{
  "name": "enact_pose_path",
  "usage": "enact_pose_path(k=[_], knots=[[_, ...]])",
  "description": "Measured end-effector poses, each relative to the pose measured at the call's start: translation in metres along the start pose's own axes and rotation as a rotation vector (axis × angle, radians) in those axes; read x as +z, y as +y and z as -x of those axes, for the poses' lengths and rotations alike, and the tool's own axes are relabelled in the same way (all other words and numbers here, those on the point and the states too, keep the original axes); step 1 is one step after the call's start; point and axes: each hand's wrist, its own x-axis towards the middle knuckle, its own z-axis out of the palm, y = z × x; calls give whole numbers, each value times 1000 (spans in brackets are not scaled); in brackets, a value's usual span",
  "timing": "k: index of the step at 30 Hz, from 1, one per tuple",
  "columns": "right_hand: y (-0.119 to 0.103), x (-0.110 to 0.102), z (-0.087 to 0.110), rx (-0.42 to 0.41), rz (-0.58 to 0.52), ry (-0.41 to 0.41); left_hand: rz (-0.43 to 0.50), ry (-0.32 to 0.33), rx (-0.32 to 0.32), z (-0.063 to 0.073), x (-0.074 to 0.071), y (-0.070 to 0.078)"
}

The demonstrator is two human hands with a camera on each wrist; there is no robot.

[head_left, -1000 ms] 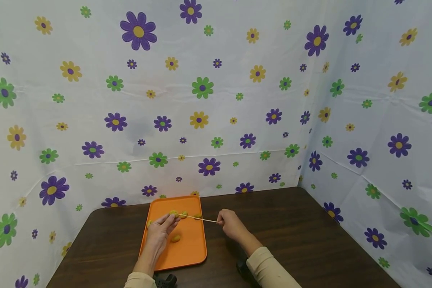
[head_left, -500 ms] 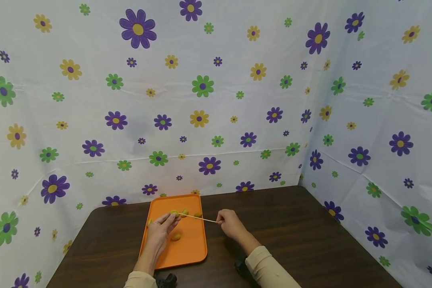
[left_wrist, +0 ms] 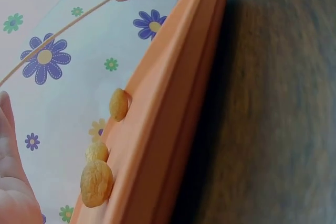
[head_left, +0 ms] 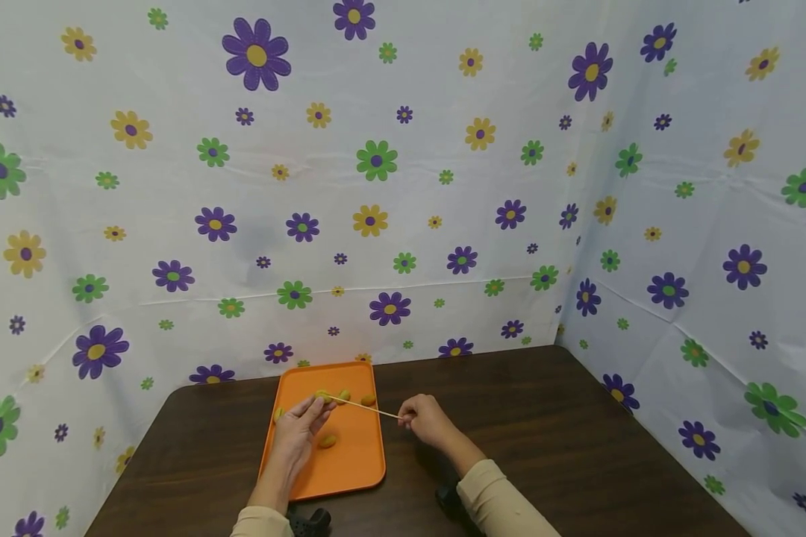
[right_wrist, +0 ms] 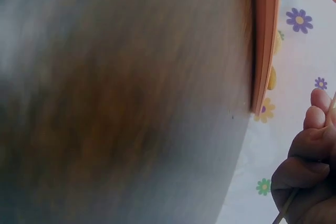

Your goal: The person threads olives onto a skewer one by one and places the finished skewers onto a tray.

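Dark brown counter (head_left: 544,432), wood-grained, far corners rounded, and there it is, left of the middle: an orange tray (head_left: 349,470), rectangular, raised rim, longer sides running front to back, right up near the far edge!

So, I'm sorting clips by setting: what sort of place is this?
Probably a makeshift filming booth, though I can't be sure: a creased flower-print sheet hangs close behind a dark table, with an orange tray on it.

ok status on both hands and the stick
Left hand holding yellow piece at one end of stick. Right hand gripping stick. Other pieces loose on tray. Nothing seen blocking.
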Motion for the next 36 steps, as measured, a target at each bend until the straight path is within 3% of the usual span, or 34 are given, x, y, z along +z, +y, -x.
enact_pose_path(k=[7,15,24,29,36], knots=[[-2,3,2,26,-28,-21,77,-24,-12,3,3,1],[-4,4,2,48,-48,-45,-23,-25,55,3,0,-2],[-9,4,1,52,38,10,-87,10,59,1,2,-1],[-11,3,2,32,100,69,-67,44,70,2,3,-1],[-10,0,3,35,89,124,-47,43,72,2,0,-2]])
